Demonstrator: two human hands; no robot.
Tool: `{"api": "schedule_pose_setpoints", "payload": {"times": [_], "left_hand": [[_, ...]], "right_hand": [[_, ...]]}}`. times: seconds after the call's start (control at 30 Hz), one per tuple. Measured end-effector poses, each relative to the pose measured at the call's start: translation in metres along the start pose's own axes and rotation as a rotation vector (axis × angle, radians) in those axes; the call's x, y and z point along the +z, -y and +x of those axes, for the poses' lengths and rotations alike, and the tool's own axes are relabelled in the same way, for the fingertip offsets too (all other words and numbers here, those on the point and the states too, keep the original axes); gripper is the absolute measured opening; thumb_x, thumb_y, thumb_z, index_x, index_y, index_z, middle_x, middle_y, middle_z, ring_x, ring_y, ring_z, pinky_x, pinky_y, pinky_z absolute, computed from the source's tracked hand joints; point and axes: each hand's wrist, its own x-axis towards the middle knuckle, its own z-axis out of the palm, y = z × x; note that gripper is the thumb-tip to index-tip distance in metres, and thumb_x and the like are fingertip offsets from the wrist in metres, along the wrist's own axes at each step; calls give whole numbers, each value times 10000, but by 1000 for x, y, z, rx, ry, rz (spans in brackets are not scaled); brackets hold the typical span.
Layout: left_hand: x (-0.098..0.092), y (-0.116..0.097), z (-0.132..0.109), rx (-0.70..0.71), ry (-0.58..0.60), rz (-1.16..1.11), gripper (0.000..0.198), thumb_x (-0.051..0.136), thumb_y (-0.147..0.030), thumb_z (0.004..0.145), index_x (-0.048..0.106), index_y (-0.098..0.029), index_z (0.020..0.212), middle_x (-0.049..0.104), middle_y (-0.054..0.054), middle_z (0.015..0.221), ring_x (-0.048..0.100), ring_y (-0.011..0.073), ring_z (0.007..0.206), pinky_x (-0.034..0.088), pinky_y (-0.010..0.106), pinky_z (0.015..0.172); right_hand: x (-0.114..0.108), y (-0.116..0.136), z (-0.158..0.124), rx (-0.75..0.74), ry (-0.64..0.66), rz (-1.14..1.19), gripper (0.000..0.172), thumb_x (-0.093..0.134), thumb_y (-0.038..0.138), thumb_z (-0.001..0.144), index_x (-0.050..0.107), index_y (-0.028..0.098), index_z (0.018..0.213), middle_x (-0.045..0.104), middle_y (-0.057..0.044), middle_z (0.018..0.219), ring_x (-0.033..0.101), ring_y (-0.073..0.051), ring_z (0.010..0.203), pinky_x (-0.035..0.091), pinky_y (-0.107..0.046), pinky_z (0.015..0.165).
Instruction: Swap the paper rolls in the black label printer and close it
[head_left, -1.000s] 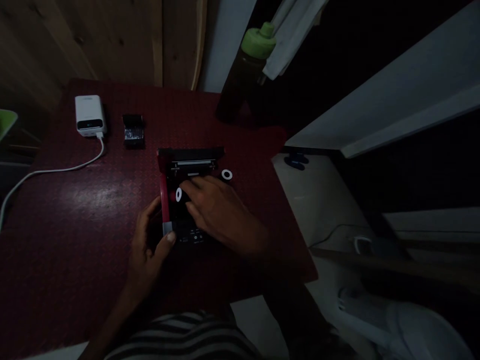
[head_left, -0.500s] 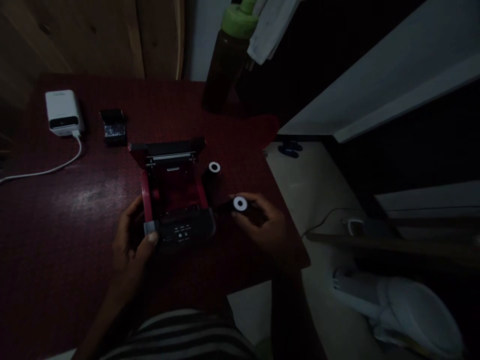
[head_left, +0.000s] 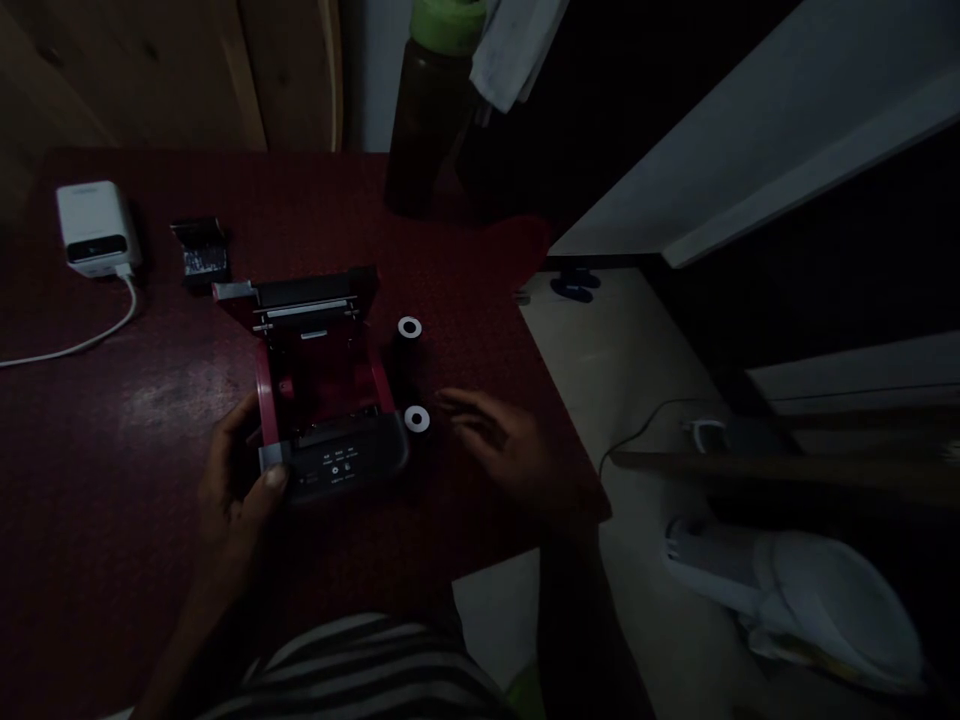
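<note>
A small red and black printer (head_left: 345,455) lies on the dark red table with its lid (head_left: 307,295) raised, so its red inner bay is exposed. My left hand (head_left: 236,480) grips the printer's left front corner, thumb on top of the grey edge. Beside its right front corner stands a dark roll with a white ring-shaped end (head_left: 417,419). A second dark roll with the same white end (head_left: 409,328) stands farther back, by the printer's right side. My right hand (head_left: 502,440) is just right of the nearer roll, fingers stretched out and holding nothing.
A white box-shaped device (head_left: 96,225) with a white cable and a small black item (head_left: 202,255) lie at the back left. A dark bottle with a green cap (head_left: 427,110) stands at the back. The table's right edge (head_left: 566,415) drops to a pale floor.
My right hand has let go of the roll, which now stands beside the printer's right front corner. The whole view has shifted slightly; my left hand stays on the printer.
</note>
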Motion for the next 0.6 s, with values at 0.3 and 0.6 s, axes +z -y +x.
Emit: {"api": "schedule_pose_setpoints", "payload": {"times": [0.3, 0.6], "left_hand": [[0, -1, 0, -8, -12, -2, 664, 832, -623, 1012, 700, -360, 1608, 729, 57, 1623, 690, 397, 1507, 623, 501, 1189], [-10, 13, 4, 63, 29, 55, 713, 799, -634, 1038, 656, -345, 1674, 683, 83, 1687, 661, 412, 1544, 644, 524, 1184]], "right_hand": [[36, -17, 111, -89, -128, -9, 443, 838, 174, 831, 813, 294, 1257, 848, -69, 1397, 779, -308, 1311, 624, -540, 1158], [12, 13, 98, -116, -175, 26, 281, 824, 371, 888, 757, 274, 1143, 849, -21, 1125, 792, -264, 1075, 643, -468, 1011]]}}
